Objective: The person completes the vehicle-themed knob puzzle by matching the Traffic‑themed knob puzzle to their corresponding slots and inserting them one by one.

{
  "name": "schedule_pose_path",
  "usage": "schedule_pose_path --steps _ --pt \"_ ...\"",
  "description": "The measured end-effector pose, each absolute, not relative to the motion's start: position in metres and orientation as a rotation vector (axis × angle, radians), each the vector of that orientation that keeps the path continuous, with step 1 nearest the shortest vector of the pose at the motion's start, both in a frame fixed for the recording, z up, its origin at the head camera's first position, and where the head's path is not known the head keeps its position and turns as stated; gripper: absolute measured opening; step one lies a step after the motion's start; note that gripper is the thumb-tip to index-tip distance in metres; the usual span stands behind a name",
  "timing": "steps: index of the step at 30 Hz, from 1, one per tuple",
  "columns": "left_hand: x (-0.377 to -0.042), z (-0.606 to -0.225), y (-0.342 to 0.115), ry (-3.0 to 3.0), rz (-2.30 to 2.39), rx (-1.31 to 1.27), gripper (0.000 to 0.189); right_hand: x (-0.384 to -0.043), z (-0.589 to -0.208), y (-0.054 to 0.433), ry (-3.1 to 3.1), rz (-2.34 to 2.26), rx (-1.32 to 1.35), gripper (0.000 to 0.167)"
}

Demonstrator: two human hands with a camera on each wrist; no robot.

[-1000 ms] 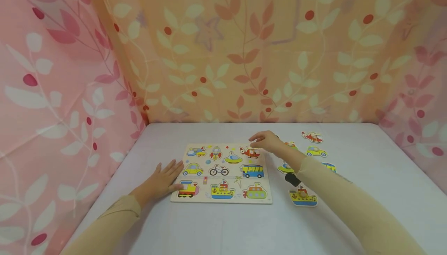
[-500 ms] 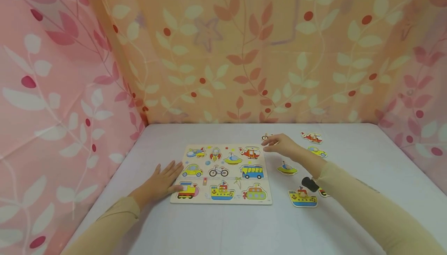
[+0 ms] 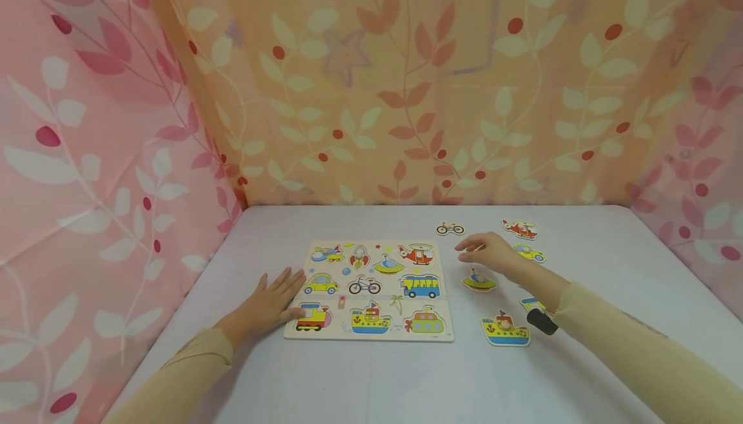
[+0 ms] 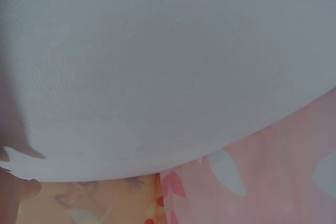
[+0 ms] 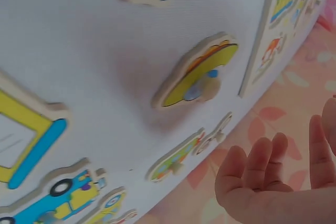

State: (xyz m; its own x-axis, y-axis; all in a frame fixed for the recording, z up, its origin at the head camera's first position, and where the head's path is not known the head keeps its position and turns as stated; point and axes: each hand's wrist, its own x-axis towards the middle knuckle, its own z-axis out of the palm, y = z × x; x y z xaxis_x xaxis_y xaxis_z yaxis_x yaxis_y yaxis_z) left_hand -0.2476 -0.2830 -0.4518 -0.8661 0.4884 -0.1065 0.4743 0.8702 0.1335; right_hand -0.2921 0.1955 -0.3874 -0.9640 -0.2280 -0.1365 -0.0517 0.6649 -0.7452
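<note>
A wooden puzzle board (image 3: 383, 308) printed with vehicles lies on the table. My left hand (image 3: 264, 304) rests on its left edge, fingers spread and thumb by the train picture. Knobs show on the airplane (image 3: 327, 254) and rocket (image 3: 359, 257) in the board. Right of the board, my right hand (image 3: 490, 253) hovers with loosely bent fingers, holding nothing. Close to it lie the knobbed flying saucer piece (image 3: 478, 281), bicycle piece (image 3: 449, 228) and car piece (image 3: 528, 253). In the right wrist view a submarine piece (image 5: 176, 158) lies beyond the saucer; the hand hides it in the head view.
A helicopter piece (image 3: 520, 228) lies at the back right and a boat piece (image 3: 506, 330) at the front right. Under the right wrist, a bus piece (image 3: 533, 304) is partly hidden. Patterned curtains (image 3: 371, 88) stand behind the table and along its sides.
My right hand has moved right, from above the board's helicopter picture to over the loose pieces. The bicycle piece has come into full view. My left hand has stayed put.
</note>
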Motion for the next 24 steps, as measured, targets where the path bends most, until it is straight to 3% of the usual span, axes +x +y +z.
schedule_pose_path --steps 24 --pt "-0.247 -0.451 -0.283 2.908 0.149 0.741 0.087 -0.293 -0.413 0.242 2.505 -1.144 -0.119 0.033"
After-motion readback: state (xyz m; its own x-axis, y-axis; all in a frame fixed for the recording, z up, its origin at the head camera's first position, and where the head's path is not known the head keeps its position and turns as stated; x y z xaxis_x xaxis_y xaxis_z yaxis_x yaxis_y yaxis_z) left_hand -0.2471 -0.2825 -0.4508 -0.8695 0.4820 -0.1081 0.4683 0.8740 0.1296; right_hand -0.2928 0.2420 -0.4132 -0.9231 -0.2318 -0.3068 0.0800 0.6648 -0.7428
